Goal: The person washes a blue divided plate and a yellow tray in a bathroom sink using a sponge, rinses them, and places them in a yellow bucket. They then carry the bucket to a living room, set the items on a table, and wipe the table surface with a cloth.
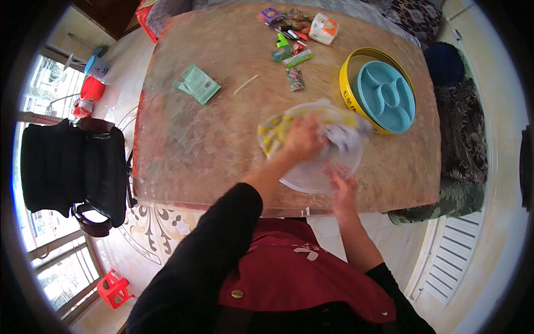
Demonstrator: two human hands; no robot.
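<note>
A round, see-through plastic lid (311, 181) lies near the table's front edge. Across its far half is a yellow, white and grey cloth (273, 132), smeared by motion. My left hand (305, 139) presses down on this cloth with the fingers bunched into it; its fingertips are blurred. At the lid's near right rim, my right hand (343, 188) pinches the edge. Just beyond and to the right stands a round yellow tin (346, 83), with a light-blue divided tray (387, 96) sitting tilted inside it.
On the brown table (183, 150) lie a pale-green pouch (199, 84) and a thin stick (246, 84). Small packets, pens and a white-and-orange pack (324, 29) cluster at the far side. A black chair (83, 167) stands left, a dark patterned sofa (461, 133) right.
</note>
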